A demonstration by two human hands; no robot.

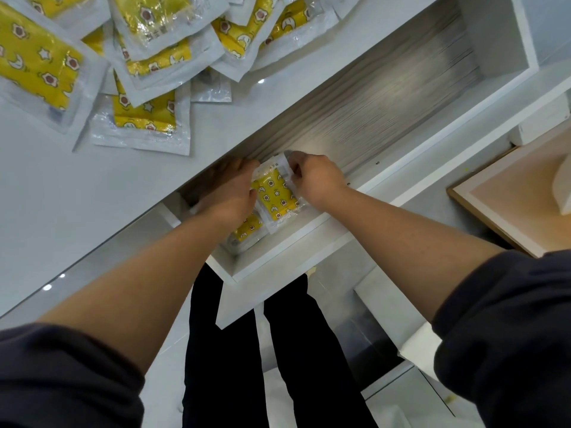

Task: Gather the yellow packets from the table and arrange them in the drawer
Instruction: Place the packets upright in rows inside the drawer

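Both hands are down inside the open drawer [278, 257], at its near left corner. Between them is a yellow packet [276, 197] in clear wrap. My right hand [315, 177] pinches the packet's far edge with curled fingers. On the packet's left side lies my left hand [230, 193], fingers curved over its edge. Another yellow packet [247, 231] lies under it in the drawer, partly hidden by my left wrist. Several more yellow packets [145, 115] lie piled on the white table [77, 196] at the upper left.
The drawer's grey wood-grain floor [386, 100] stretches away to the upper right. A white box [540, 125] sits beyond the drawer's right rim. A wood-framed tray [506, 199] stands at the right. My dark trouser legs are below the drawer front.
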